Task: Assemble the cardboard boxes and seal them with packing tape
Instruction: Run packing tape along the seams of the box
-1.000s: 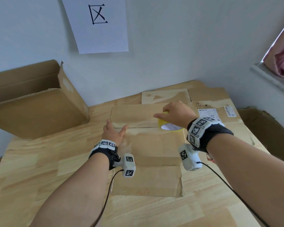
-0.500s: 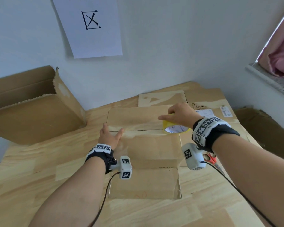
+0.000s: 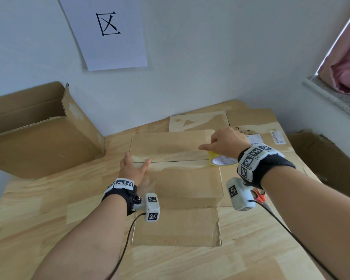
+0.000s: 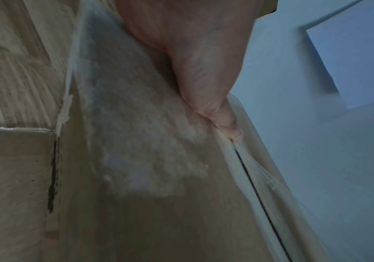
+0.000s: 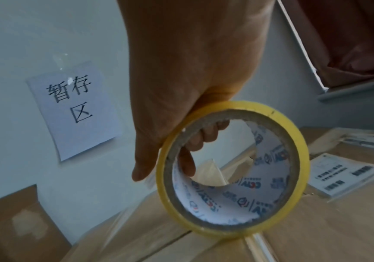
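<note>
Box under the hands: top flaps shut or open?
Shut. The two top flaps of the box lie flat, meeting at a thin seam; the left hand presses them.

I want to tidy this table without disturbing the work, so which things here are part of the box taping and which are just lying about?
In use:
- box being sealed, flaps closed
- tape roll, held by the right hand on the seam
- left hand pressing the box's left end

Lying about:
- scissors, by the right wrist
- open box, far left
- flattened cardboard with labels
- paper sign on the wall
</note>
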Motion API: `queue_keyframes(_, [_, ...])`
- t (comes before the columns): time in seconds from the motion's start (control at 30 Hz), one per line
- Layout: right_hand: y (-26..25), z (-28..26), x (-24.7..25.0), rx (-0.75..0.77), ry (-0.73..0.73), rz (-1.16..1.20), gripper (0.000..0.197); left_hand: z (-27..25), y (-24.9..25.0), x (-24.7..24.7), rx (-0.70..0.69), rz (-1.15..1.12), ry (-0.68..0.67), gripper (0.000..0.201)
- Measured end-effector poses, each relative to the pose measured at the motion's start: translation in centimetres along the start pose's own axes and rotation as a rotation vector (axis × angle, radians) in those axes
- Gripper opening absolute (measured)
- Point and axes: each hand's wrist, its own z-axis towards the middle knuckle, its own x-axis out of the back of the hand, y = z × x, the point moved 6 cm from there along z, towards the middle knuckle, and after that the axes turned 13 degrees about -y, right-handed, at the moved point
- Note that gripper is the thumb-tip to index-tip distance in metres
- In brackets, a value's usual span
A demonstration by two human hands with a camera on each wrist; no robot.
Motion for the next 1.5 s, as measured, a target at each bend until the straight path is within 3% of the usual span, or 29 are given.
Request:
queue_keyframes(0.37, [0.8,-1.0,0.5,0.103,-0.196,0.113,0.039,-0.4,0.1,0.0,-0.010,-0.011,0.025,0.094])
queue_keyframes(0.6, [1.2,-1.3,-0.1,0.030,-0.295,0.015,0.060,-0.5,0.2,0.0,-0.005,-0.023,0.028,0.095])
queue_keyframes(0.77, [1.8,-1.9,-0.2,-0.027,-0.289,0.116,0.061,-0.4,0.3,0.0,-0.007,-0.020,0.031,0.095])
queue_keyframes(0.9, [1.9,-2.3,1.0,-0.040,-0.304,0.223,0.046,-0.4,0.3,-0.1,-0.009,-0.010,0.028,0.095])
queue_keyframes(1.0, [2.5,-2.1,1.6,-0.062,-0.221,0.382,0.044,-0.5,0.1,-0.1,0.001,-0.011,0.030,0.096])
queue_keyframes(1.07, [2.7,-1.8,1.5,-0.047,-0.158,0.367,0.056,-0.6,0.2,-0.1,-0.001,-0.009,0.033,0.096])
queue_keyframes(1.2, [3.3,-2.2,1.5,-0.026,-0.059,0.305,0.055,-0.7,0.3,0.0,-0.010,-0.014,0.047,0.094])
queue_keyframes(1.33, [4.4,-2.1,-0.1,-0.017,-0.110,0.187,0.037,-0.6,0.5,0.0,-0.020,-0.016,0.058,0.093])
queue_keyframes(1.5, [4.8,-1.1,-2.0,0.041,-0.149,0.254,0.018,-0.6,0.4,0.0,-0.020,-0.005,0.063,0.093])
